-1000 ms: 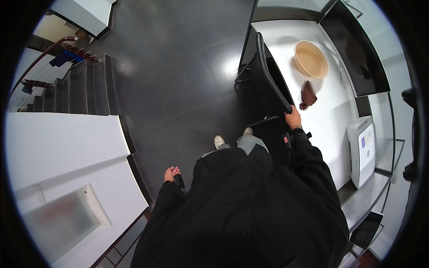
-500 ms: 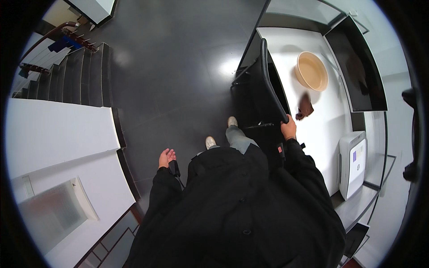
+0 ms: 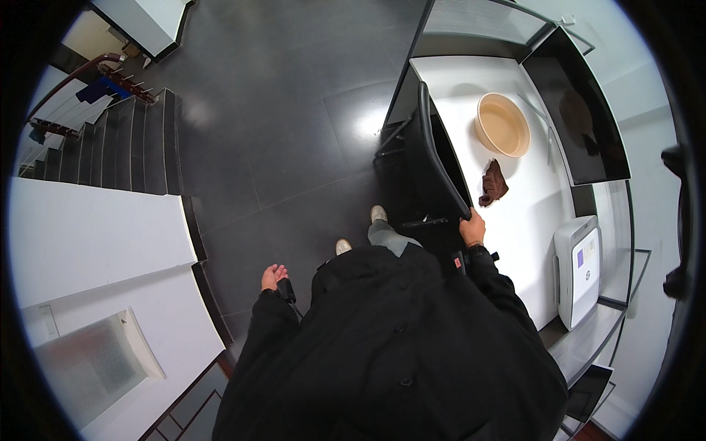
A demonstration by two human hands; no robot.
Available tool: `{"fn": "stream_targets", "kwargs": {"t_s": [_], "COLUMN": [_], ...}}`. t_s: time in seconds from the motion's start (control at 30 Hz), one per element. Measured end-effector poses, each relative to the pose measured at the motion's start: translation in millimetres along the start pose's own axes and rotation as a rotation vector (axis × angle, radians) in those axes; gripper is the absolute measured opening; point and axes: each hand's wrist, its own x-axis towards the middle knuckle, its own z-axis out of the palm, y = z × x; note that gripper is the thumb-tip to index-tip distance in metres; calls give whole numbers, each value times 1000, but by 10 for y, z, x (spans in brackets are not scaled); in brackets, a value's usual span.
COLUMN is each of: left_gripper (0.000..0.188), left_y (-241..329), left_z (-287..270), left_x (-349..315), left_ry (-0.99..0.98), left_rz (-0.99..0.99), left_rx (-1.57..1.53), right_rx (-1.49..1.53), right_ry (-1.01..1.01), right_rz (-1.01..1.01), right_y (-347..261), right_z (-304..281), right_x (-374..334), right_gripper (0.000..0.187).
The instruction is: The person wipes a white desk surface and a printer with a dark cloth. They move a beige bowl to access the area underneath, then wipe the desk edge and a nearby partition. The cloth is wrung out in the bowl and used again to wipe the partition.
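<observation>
My right hand [image 3: 472, 228] is closed on the near end of the black chair's [image 3: 426, 151] backrest edge. The chair stands against the long side of a white table [image 3: 507, 242]. On the table, just beyond that hand, lies a crumpled brown cloth [image 3: 493, 184]. A peach-coloured round basin [image 3: 503, 125] sits past the cloth; nothing shows inside it. My left hand [image 3: 274, 277] hangs free over the dark floor at my left side. Its fingers are loosely curled and slightly apart, with nothing visible in them. Black straps circle both wrists.
A black monitor [image 3: 577, 110] rises along the table's right side, with a white printer [image 3: 579, 272] nearer me. Dark stairs [image 3: 136, 143] with a handrail are at far left, above a white wall [image 3: 103, 235]. My shoes [image 3: 379, 214] are on dark floor tiles.
The whole view has shifted slightly, so the table, basin and cloth appear lower and further left. My right hand keeps its hold on the chair. My left hand's fingers look a little more curled.
</observation>
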Motion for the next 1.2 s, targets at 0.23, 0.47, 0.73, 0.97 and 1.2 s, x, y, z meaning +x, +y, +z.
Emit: {"fn": "stream_targets", "kwargs": {"t_s": [0.23, 0.47, 0.73, 0.97, 1.2], "left_gripper": [32, 33, 35, 37, 39], "left_y": [165, 248, 291, 321, 404], "left_z": [18, 40, -85, -110, 161], "left_x": [15, 147, 328, 445, 484], "left_ry": [-41, -83, -129, -90, -145], "left_rz": [18, -2, 8, -19, -15], "left_rx": [82, 121, 184, 261, 300], "right_rx": [-37, -30, -20, -26, 27], "right_ry": [54, 89, 84, 123, 59], "right_rz": [51, 111, 149, 162, 234], "right_y": [350, 674, 1055, 1494, 1787], "right_z": [-77, -176, -225, -265, -330], "right_x": [-356, -882, -1431, -1982, -2576], "right_gripper": [45, 47, 49, 51, 52]}}
